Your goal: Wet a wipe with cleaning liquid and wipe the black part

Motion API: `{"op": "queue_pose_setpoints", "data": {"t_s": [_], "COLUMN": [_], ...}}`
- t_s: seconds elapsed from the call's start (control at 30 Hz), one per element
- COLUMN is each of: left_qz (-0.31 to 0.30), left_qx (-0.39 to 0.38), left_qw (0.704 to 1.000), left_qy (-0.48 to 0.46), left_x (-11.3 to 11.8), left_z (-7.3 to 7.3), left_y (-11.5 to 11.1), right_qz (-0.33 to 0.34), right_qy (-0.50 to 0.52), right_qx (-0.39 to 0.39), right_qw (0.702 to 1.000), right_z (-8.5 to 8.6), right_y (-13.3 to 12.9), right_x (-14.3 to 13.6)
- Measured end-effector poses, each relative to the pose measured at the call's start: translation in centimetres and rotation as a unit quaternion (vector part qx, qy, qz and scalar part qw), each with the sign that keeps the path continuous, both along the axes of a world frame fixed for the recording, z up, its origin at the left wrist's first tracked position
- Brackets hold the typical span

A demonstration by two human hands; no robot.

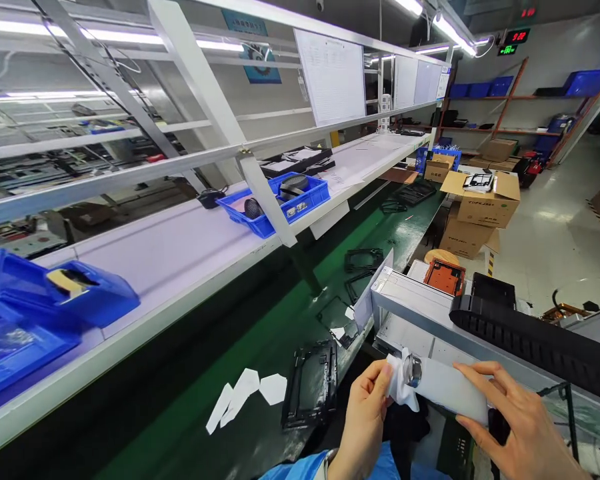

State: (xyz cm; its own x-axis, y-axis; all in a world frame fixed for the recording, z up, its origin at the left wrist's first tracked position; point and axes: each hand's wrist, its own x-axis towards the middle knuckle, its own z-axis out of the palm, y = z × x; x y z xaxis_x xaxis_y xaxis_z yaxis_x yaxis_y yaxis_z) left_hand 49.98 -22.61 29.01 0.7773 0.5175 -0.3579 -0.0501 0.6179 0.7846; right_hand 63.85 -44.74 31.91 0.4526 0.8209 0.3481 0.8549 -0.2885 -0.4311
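My left hand (363, 417) and my right hand (517, 423) hold between them a white wrapped cylinder (447, 390) with a shiny metal end cap (413, 371). The left fingers pinch the loose white wrapping at the capped end. The right hand grips the other end. Both hands are low at the front, just below a grey metal machine (420, 303) with a black cable chain (535, 343).
A green conveyor belt (260, 333) runs away from me with black plastic frames (313, 383) and white paper scraps (245, 393) on it. A white shelf (180, 247) on the left carries blue bins (275, 200). Cardboard boxes (483, 203) stand on the right.
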Motion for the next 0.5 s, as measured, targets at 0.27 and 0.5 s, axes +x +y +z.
{"op": "queue_pose_setpoints", "data": {"t_s": [0.27, 0.5], "left_qz": [-0.042, -0.085], "left_qx": [-0.072, -0.119], "left_qw": [0.996, 0.989], "left_qy": [-0.016, -0.032], "left_x": [0.4, 1.1], "left_z": [2.9, 6.0], "left_y": [-0.8, -1.6], "right_qz": [0.013, 0.014], "right_qy": [-0.036, -0.073], "right_qx": [-0.056, -0.042], "right_qw": [0.998, 0.996], "right_z": [4.7, 8.3], "right_y": [-1.1, -2.5], "right_x": [1.3, 2.2]}}
